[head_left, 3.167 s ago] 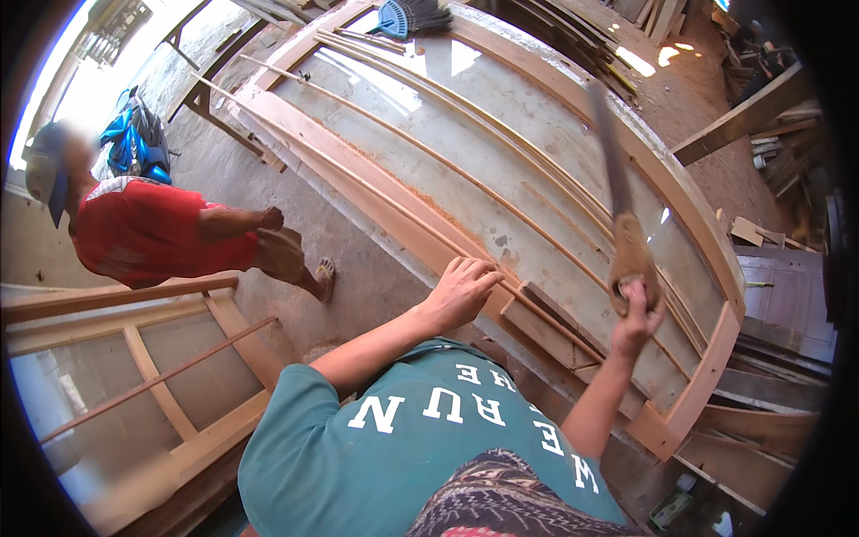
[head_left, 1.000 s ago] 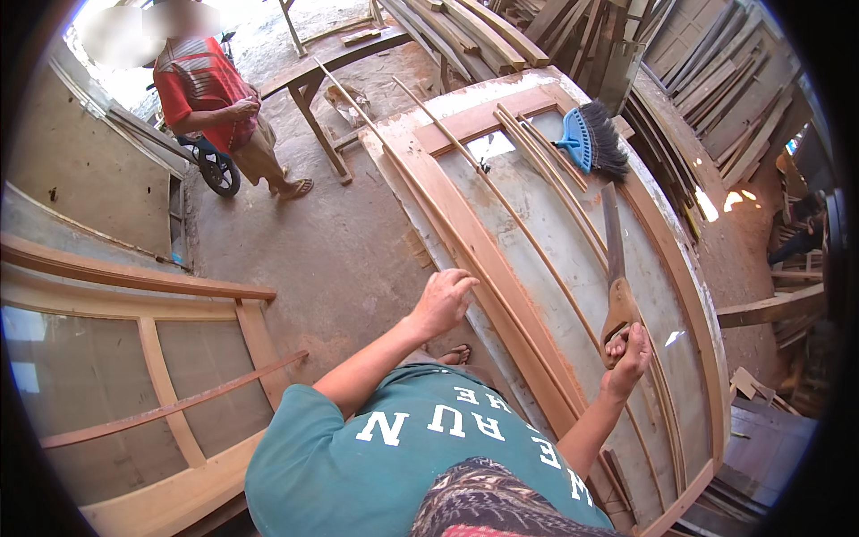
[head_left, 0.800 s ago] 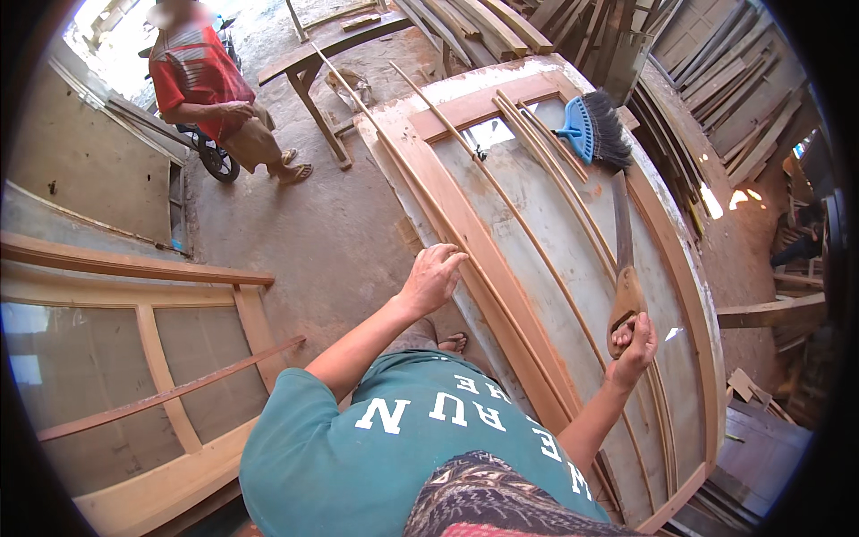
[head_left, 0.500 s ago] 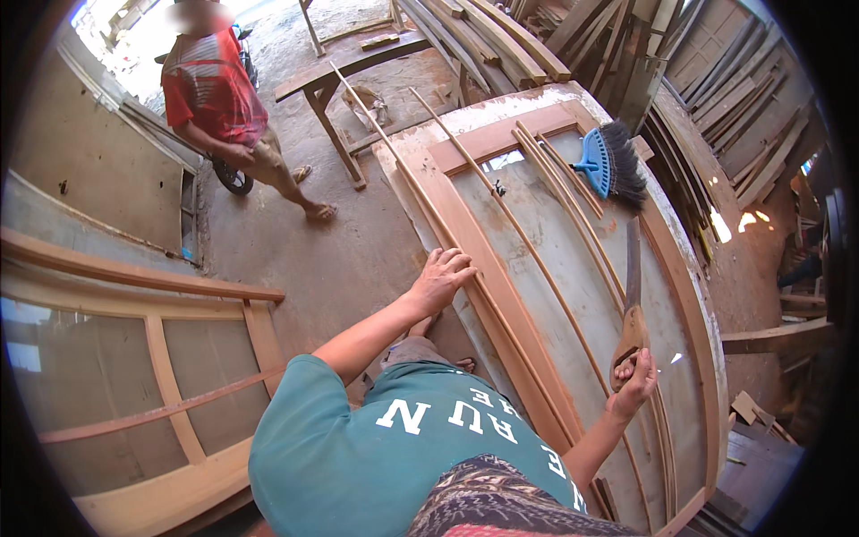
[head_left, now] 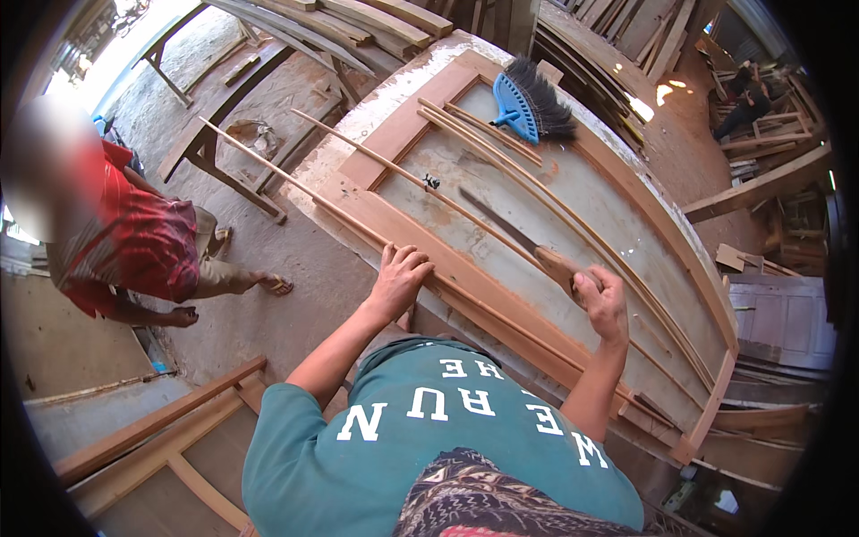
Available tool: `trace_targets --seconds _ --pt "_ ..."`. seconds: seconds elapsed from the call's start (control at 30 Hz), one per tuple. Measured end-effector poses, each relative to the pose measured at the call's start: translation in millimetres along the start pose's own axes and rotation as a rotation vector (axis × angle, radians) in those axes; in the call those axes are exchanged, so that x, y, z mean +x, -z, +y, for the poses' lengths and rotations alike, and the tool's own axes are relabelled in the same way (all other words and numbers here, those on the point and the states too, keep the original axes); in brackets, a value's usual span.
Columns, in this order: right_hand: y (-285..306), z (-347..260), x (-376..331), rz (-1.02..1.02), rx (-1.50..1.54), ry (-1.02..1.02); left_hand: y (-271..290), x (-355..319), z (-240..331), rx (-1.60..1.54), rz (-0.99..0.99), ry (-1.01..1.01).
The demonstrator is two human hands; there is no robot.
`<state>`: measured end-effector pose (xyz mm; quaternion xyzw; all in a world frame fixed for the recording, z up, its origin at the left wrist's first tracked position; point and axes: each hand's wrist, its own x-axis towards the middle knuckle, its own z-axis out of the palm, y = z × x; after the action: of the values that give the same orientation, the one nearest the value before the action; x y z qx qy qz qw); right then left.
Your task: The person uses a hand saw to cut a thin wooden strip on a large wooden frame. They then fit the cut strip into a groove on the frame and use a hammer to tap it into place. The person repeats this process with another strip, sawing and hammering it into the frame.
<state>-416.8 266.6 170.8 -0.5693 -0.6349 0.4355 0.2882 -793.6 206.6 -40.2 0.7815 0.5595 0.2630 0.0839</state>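
Far left, a second person in a red shirt (head_left: 134, 242) stands on the dirt floor (head_left: 295, 268), sandalled feet near the table edge, face blurred. Low left, a wooden frame with pale panels (head_left: 152, 438) lies by the worker's side. Upper left, a wooden trestle (head_left: 224, 170) stands on the floor.

The worker in a teal shirt (head_left: 429, 438) leans over a big wooden door frame (head_left: 403, 242) lying flat on a pale, dusty worktop (head_left: 537, 215). Left hand (head_left: 398, 279) is pressed flat on the near rail of the frame, fingers spread over a long thin wooden strip (head_left: 358, 228) that runs along that rail; hand is open, pinning it down, not wrapped around it. The strip sticks out past the frame's far-left corner over the trestle.

Right hand (head_left: 604, 300) is clenched around the wooden handle of a handsaw (head_left: 519, 242). The saw sits just right of centre, over the panel opening; the blade points up and left, away from the worker. Cannot tell whether the blade tip touches the surface.

More thin curved strips (head_left: 501, 143) lie across the opening, running from the far end toward the right rail. At the far end a blue-backed brush with dark bristles (head_left: 532, 103) lies on the frame's top rail area.

Right side: stacked timber (head_left: 626, 45) behind the table, a pale panelled door (head_left: 783, 318) lying lower right, another person (head_left: 747, 98) crouched far upper right, small and unclear.
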Motion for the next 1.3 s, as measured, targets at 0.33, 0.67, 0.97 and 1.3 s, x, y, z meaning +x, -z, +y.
trace_targets --seconds 0.33,0.67,0.97,1.3 --pt "-24 7 18 0.261 0.139 0.008 -1 24 -26 0.016 -0.064 -0.058" --pt "-19 16 24 0.496 0.488 0.054 -34 46 33 -0.19 -0.198 -0.348" --pt "-10 23 7 0.503 0.516 0.104 -45 53 50 -0.213 -0.329 -0.433" --pt "-1 24 -29 0.657 0.569 0.15 -16 58 35 -0.28 -0.199 -0.219"
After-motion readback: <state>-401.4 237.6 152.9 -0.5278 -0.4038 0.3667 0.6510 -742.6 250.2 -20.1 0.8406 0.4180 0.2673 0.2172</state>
